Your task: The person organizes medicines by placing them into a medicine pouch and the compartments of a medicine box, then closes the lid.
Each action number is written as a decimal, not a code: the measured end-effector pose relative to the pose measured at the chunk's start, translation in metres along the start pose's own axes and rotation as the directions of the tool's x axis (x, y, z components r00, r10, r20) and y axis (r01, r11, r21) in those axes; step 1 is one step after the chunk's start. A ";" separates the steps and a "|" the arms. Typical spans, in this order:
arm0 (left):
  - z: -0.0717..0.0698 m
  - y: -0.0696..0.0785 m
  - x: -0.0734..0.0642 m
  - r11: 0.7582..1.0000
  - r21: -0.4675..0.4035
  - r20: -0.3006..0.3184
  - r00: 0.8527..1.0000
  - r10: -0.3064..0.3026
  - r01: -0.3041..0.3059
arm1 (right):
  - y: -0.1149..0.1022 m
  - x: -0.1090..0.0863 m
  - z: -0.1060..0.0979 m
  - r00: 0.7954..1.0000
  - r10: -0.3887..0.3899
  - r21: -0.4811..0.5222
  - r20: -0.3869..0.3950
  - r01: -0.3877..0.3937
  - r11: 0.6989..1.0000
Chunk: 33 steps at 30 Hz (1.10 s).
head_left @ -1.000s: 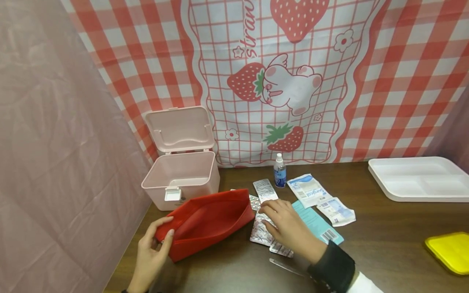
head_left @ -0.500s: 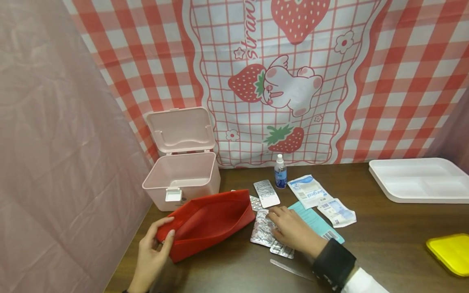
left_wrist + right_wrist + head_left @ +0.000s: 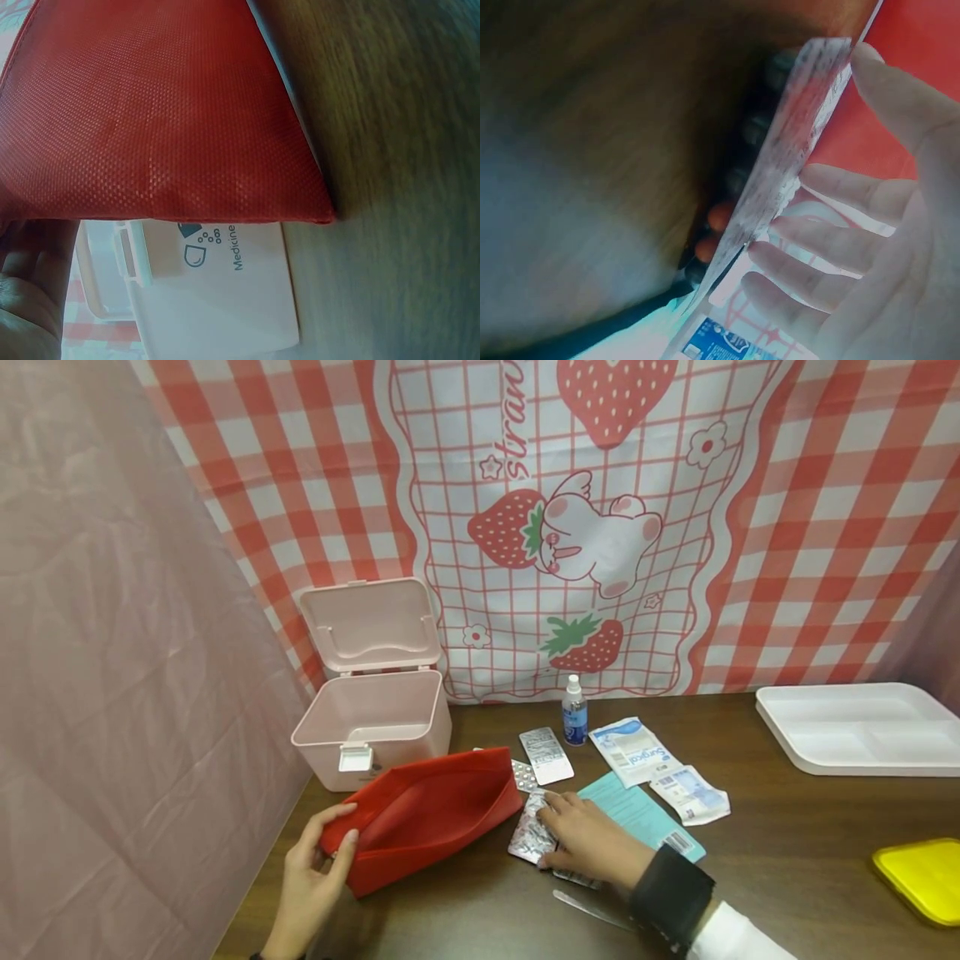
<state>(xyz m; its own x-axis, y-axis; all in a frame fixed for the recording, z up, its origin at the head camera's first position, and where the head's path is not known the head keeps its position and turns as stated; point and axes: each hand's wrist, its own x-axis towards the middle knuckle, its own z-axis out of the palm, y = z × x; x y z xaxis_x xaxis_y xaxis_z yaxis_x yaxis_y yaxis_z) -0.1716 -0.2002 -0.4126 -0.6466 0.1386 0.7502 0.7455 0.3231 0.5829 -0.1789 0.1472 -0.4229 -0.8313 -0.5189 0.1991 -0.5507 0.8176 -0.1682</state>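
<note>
My left hand [image 3: 311, 868] grips the left end of a red fabric pouch [image 3: 457, 843], its thumb and forefinger at the gaping mouth. In the left wrist view the pouch's woven side [image 3: 165, 120] covers most of the fingers. Right of the pouch, my right hand [image 3: 592, 839] lies over a foil blister pack [image 3: 531, 831]. The right wrist view has its fairly straight fingers [image 3: 840, 244] touching the pack's foil back [image 3: 780, 161], with the thumb tip at one end. A second blister pack [image 3: 576, 879] is partly hidden beneath this hand.
An open pink medicine box [image 3: 405, 760] stands behind the pouch. A spray bottle [image 3: 574, 714], more blister packs [image 3: 547, 756], dressing packets [image 3: 633, 752] and a teal packet [image 3: 626, 806] lie around. Tweezers [image 3: 588, 910] are in front. A white tray [image 3: 810, 764] and yellow case [image 3: 922, 881] are right.
My right hand has come down from over the packs onto the foil blister pack, thumb now at its near edge. That pack has shifted slightly left. My left hand and the pouch stay put.
</note>
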 end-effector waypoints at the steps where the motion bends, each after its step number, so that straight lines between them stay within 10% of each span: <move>1: 0.000 0.000 0.000 1.000 0.002 0.000 1.000 0.001 -0.001 | 0.000 0.000 0.000 1.000 0.002 0.001 0.010 -0.002 1.000; 12: 0.001 0.001 0.000 1.000 -0.006 -0.009 1.000 0.007 -0.007 | -0.005 0.003 0.004 0.999 0.014 -0.060 0.038 -0.012 0.998; 22: 0.000 0.000 -0.001 1.000 -0.010 -0.012 1.000 0.009 -0.009 | -0.007 0.000 -0.001 0.977 -0.153 -0.146 -0.148 0.131 0.981; 33: 0.001 -0.001 0.000 1.000 -0.003 -0.010 1.000 0.020 -0.020 | -0.006 -0.003 -0.009 0.962 -0.082 -0.154 -0.261 0.042 0.987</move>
<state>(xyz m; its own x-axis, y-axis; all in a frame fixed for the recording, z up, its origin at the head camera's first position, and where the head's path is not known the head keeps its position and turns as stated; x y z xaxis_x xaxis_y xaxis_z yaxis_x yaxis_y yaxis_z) -0.1725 -0.1990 -0.4131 -0.6299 0.1359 0.7647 0.7589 0.3173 0.5688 -0.1726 0.1465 -0.4134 -0.7351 -0.5008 0.4569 -0.5668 0.8238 -0.0089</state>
